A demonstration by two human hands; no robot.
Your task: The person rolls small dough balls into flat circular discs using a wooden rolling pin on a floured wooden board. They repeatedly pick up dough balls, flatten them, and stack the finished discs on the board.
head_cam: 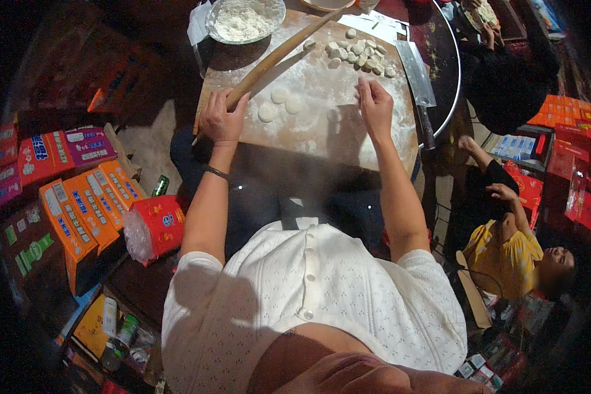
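My left hand (223,116) grips the near end of a long wooden rolling pin (285,53), which slants across a floured wooden board (320,145). Over the board's right half, my right hand (376,103) is raised with its fingers bunched and slightly blurred; whether anything is between them is not visible. Flattened dough rounds (294,104) lie close together between the hands. A single dough round (334,114) sits in shadow, left of my right hand. Beyond that hand is a loose pile of small dough pieces (359,51), with one dough piece (309,45) by the pin.
A metal bowl (225,38) of flour stands at the back left. Along the board's right edge lies a cleaver (416,74), its handle towards me. Stacked cartons (86,207) are on my left. A seated person in yellow (502,256) and another person in dark clothing (507,83) are at right.
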